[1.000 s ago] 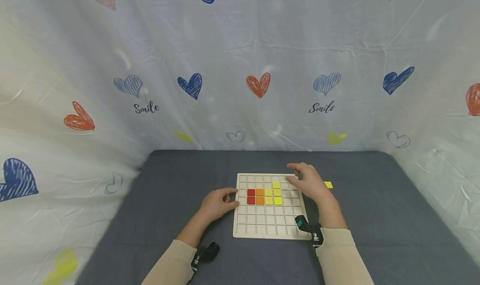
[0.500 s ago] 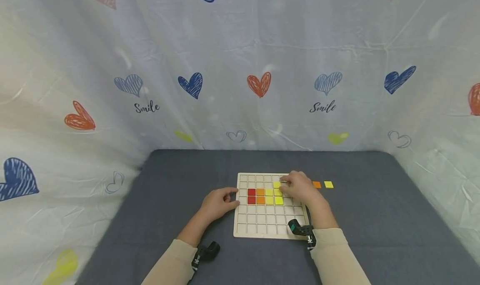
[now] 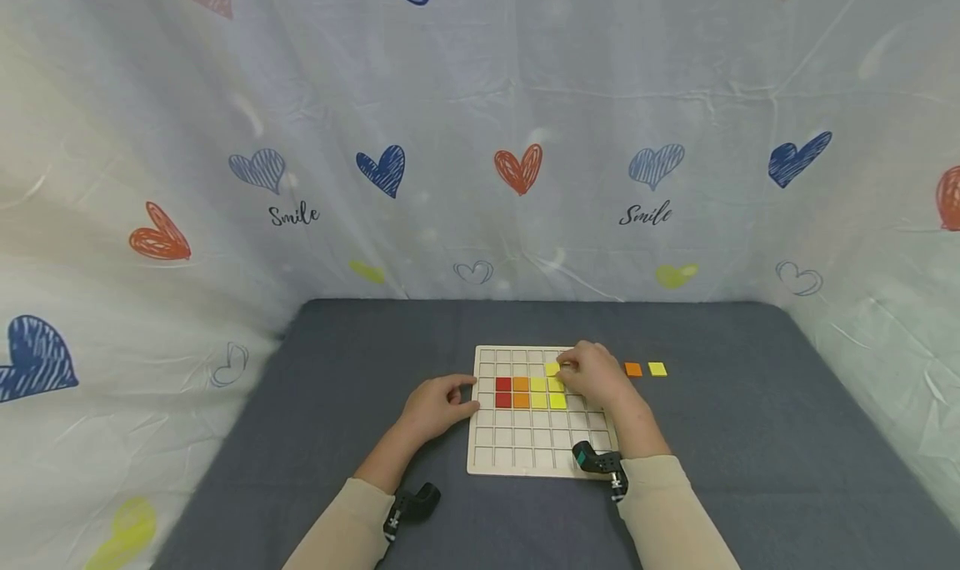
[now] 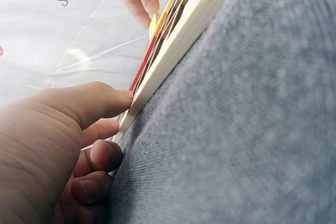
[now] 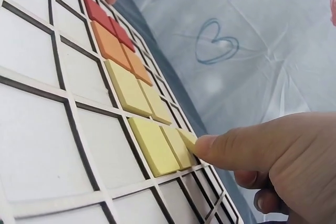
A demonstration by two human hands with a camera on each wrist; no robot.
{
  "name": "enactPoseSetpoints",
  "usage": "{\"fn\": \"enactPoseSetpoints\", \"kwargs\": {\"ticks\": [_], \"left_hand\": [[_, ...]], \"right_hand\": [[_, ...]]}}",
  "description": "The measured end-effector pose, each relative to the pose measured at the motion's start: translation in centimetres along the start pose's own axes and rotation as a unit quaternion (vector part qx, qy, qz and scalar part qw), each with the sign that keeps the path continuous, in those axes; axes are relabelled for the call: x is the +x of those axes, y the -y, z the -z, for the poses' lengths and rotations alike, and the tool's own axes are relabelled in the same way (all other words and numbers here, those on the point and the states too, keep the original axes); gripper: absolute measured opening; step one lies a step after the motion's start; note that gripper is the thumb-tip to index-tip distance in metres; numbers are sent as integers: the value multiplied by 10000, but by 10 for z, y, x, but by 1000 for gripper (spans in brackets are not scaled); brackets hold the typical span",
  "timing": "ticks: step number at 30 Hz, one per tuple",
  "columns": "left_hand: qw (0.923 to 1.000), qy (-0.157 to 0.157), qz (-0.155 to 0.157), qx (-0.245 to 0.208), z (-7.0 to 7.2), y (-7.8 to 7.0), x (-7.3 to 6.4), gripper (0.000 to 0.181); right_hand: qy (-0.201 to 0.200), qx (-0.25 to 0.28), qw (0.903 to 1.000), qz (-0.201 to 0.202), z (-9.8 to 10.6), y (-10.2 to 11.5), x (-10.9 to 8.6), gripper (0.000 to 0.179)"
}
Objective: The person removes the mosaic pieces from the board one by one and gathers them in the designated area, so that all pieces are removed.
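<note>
A pale wooden grid board (image 3: 517,457) lies on the dark cloth. My left hand (image 3: 432,407) rests at its left edge, thumb and index fingertip touching the rim, other fingers loosely bent below in the left wrist view. My right hand (image 3: 592,376) is over the board's upper right, pinching a yellow tile (image 5: 187,139) that stands tilted in the right wrist view. Beside it lie flat yellow tiles (image 3: 538,400), then orange tiles (image 3: 521,400) and red tiles (image 3: 503,400) in two rows of cells. The far fingers of the right hand are partly hidden.
An orange tile (image 3: 633,369) and another yellow tile (image 3: 657,369) lie on the grey-blue cloth (image 3: 720,437) right of the board. A white curtain (image 3: 450,95) with printed hearts hangs behind and at both sides.
My right hand has moved left and down from the board's top right corner to the upper yellow tile and grips it. The orange loose tile has come into sight. My left hand stays put.
</note>
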State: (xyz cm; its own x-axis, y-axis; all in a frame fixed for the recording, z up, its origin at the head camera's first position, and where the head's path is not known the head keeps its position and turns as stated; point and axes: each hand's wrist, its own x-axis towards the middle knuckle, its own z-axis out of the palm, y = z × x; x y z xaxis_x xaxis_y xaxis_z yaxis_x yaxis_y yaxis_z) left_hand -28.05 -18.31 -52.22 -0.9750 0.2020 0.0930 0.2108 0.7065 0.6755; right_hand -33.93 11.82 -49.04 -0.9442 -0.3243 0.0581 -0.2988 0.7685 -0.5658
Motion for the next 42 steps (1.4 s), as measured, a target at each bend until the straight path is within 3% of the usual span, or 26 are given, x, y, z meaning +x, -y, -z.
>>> {"fn": "enactPoseSetpoints", "kwargs": {"ticks": [8, 19, 42], "left_hand": [[10000, 6, 2, -6, -1, 1, 0, 41], [10000, -15, 28, -12, -1, 0, 0, 42], [10000, -31, 1, 6, 0, -1, -1, 41]], "right_hand": [[-270, -278, 9992, 100, -2, 0, 2, 26], [-246, -150, 9995, 92, 4, 0, 0, 26], [-951, 309, 9947, 237, 61, 4, -22, 30]]}}
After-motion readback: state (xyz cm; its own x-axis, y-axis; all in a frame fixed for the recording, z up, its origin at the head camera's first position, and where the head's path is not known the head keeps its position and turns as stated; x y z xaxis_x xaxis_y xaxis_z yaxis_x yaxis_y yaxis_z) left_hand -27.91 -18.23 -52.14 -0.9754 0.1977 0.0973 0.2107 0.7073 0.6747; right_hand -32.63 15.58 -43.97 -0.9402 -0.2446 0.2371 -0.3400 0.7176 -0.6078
